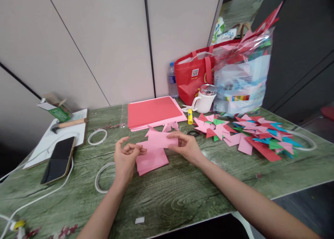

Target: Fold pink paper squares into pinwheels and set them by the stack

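Note:
A pink paper piece (pixel 159 140) is pinched at its right edge between the thumb and fingers of my right hand (pixel 188 148). My left hand (pixel 127 157) is at the paper's left side, fingers loosely curled and partly apart; I see no paper gripped in it. Below the held piece lies a small stack of pink paper squares (pixel 152 161) on the green wood-patterned table (pixel 182 193). Pointed pink folded pieces (pixel 171 126) show just behind the held paper.
Red and pink sheets (pixel 155 112) lie at the back. To the right are a glue stick (pixel 190 117), white mug (pixel 205 101), folded paper pieces (pixel 268 133), red bag (pixel 193 77) and bottle (pixel 172 80). Leftward are tape rolls (pixel 97 137), a phone (pixel 58 160) and hammer (pixel 69 124).

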`<state>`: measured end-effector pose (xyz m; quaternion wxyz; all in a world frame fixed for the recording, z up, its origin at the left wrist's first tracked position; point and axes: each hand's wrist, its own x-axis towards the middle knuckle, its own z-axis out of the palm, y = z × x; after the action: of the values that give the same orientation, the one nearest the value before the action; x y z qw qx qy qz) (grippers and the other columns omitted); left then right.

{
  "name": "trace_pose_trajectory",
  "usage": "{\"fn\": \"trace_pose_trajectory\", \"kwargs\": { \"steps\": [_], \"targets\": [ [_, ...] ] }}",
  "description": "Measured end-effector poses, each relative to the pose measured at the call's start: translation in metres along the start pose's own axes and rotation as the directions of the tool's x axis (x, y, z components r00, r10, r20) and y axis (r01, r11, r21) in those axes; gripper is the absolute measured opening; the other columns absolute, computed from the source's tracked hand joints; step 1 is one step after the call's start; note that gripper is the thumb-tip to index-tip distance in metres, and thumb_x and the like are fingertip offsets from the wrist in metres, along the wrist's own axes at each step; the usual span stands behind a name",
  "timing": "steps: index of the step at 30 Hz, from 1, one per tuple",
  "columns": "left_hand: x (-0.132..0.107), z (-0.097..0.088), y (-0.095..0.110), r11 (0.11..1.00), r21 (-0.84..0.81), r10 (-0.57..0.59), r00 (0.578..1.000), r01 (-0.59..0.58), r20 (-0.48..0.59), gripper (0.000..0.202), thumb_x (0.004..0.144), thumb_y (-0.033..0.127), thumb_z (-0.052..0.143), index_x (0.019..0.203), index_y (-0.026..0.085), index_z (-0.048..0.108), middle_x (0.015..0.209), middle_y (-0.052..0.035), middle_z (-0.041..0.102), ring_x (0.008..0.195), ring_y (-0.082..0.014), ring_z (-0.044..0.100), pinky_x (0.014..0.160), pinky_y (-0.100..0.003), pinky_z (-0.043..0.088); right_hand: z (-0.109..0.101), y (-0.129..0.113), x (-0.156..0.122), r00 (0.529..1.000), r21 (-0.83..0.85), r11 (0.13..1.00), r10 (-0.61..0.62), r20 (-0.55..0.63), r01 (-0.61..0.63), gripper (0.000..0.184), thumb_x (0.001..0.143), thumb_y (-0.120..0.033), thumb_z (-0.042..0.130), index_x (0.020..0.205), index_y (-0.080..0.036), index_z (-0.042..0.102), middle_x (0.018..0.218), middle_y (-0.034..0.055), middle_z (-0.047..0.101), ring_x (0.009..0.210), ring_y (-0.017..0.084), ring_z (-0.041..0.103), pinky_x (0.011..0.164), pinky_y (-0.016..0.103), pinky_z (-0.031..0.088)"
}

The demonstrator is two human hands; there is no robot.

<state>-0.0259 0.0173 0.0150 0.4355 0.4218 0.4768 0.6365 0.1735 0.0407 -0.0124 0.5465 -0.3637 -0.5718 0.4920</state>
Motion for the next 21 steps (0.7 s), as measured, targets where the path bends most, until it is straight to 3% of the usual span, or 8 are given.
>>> {"fn": "trace_pose_trajectory", "kwargs": {
  "steps": [2, 5, 10, 14, 17, 21],
  "targets": [
    [-0.001, 0.000, -0.001, 1.000, 0.003, 0.005, 1.000, -0.005, -0.008, 0.040, 0.065, 0.016, 0.067, 0.096, 0.018, 0.043, 0.059, 0.0048, 0.065, 0.054, -0.0176, 0.067, 0.054, -0.030, 0.056, 0.002, 0.001, -0.001, 0.998, 0.068, 0.996, 0.066, -0.018, -0.065, 0.032, 0.061, -0.019, 0.072, 0.091, -0.021, 0.063, 0.094, 0.0033, 0.063, 0.084, 0.016, 0.061, 0.074, 0.030, 0.049],
    [-0.007, 0.003, -0.004, 0.994, 0.081, -0.077, 0.991, 0.068, 0.109, 0.017, 0.071, 0.023, 0.064, 0.079, 0.014, 0.053, 0.057, 0.0006, 0.064, 0.050, -0.0163, 0.065, 0.047, -0.026, 0.053, 0.006, 0.002, -0.003, 0.995, 0.097, 0.992, 0.089, -0.042, -0.085, 0.035, 0.059, -0.021, 0.073, 0.092, -0.020, 0.060, 0.090, 0.0025, 0.064, 0.077, 0.016, 0.061, 0.069, 0.029, 0.050],
    [-0.020, 0.011, -0.007, 0.961, 0.237, -0.205, 0.942, 0.142, 0.265, 0.024, 0.074, 0.033, 0.062, 0.062, 0.012, 0.060, 0.057, -0.0040, 0.066, 0.047, -0.0149, 0.063, 0.047, -0.026, 0.054, 0.011, 0.001, -0.006, 0.989, -0.022, 1.000, -0.010, -0.148, 0.007, 0.018, 0.073, -0.028, 0.062, 0.088, -0.019, 0.059, 0.087, 0.0049, 0.065, 0.074, 0.016, 0.060, 0.065, 0.028, 0.050],
    [-0.024, 0.014, -0.009, 0.955, 0.197, -0.277, 0.902, 0.220, 0.333, 0.031, 0.069, 0.040, 0.066, 0.082, 0.012, 0.064, 0.078, -0.0094, 0.072, 0.065, -0.0211, 0.069, 0.059, -0.033, 0.057, 0.013, -0.003, -0.012, 0.970, -0.091, 0.986, -0.153, -0.188, 0.138, 0.022, 0.076, -0.024, 0.059, 0.098, -0.022, 0.056, 0.092, 0.0059, 0.064, 0.081, 0.017, 0.061, 0.069, 0.028, 0.050],
    [-0.024, 0.014, -0.010, 0.957, 0.149, -0.286, 0.893, 0.248, 0.348, 0.042, 0.066, 0.045, 0.067, 0.093, 0.013, 0.062, 0.091, -0.0122, 0.072, 0.075, -0.0252, 0.069, 0.062, -0.036, 0.058, 0.016, -0.008, -0.016, 0.966, -0.235, 0.944, -0.253, -0.062, 0.232, 0.012, 0.080, -0.020, 0.054, 0.089, -0.023, 0.061, 0.088, 0.0056, 0.065, 0.082, 0.018, 0.061, 0.072, 0.031, 0.050],
    [-0.022, 0.012, -0.012, 0.964, 0.102, -0.265, 0.914, 0.245, 0.307, 0.058, 0.065, 0.044, 0.068, 0.112, 0.012, 0.055, 0.095, -0.0126, 0.070, 0.076, -0.0259, 0.069, 0.064, -0.038, 0.057, 0.019, -0.014, -0.019, 0.930, -0.320, 0.874, -0.350, 0.109, 0.366, 0.011, 0.078, -0.015, 0.054, 0.078, -0.022, 0.063, 0.086, 0.0045, 0.067, 0.085, 0.018, 0.062, 0.079, 0.034, 0.048]
  ]
}}
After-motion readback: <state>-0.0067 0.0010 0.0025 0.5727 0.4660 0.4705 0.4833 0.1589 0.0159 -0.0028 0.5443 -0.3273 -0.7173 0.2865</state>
